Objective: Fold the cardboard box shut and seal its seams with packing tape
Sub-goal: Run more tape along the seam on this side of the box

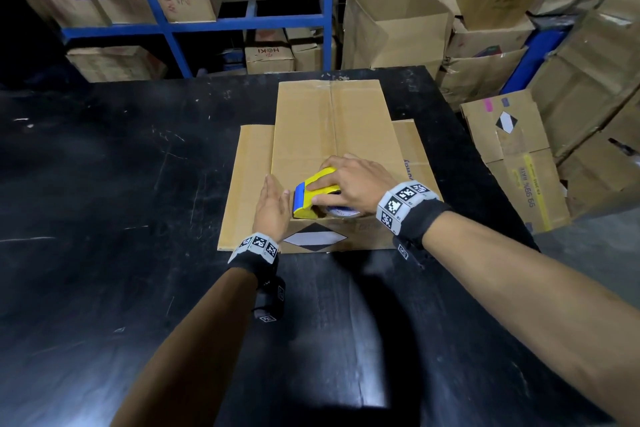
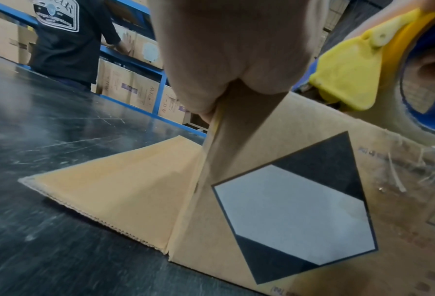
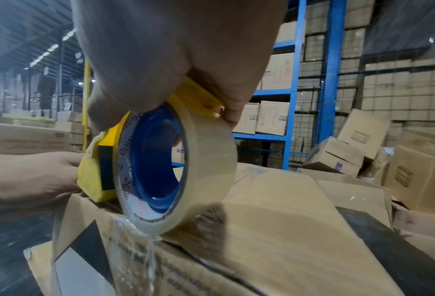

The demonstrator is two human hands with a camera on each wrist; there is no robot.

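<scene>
The cardboard box [image 1: 332, 135] stands on the black table [image 1: 104, 184], its top flaps folded flat and meeting at a centre seam. Loose flaps splay out at its base on the left and right. My right hand [image 1: 360, 180] grips a yellow tape dispenser [image 1: 320, 185] at the near edge of the box top. Its clear tape roll [image 3: 206, 170] touches that edge, and a strip of tape [image 3: 135, 250] runs down the front face beside the diamond label [image 2: 295, 212]. My left hand [image 1: 273, 204] lies with straight fingers against the box's near left corner.
Blue shelving [image 1: 173, 24] with cartons stands behind the table. An open carton [image 1: 394, 24] is at the back, and a heap of boxes [image 1: 519, 156] crowds the right side. A person in a dark shirt [image 2: 69, 40] stands at the shelves beyond the table.
</scene>
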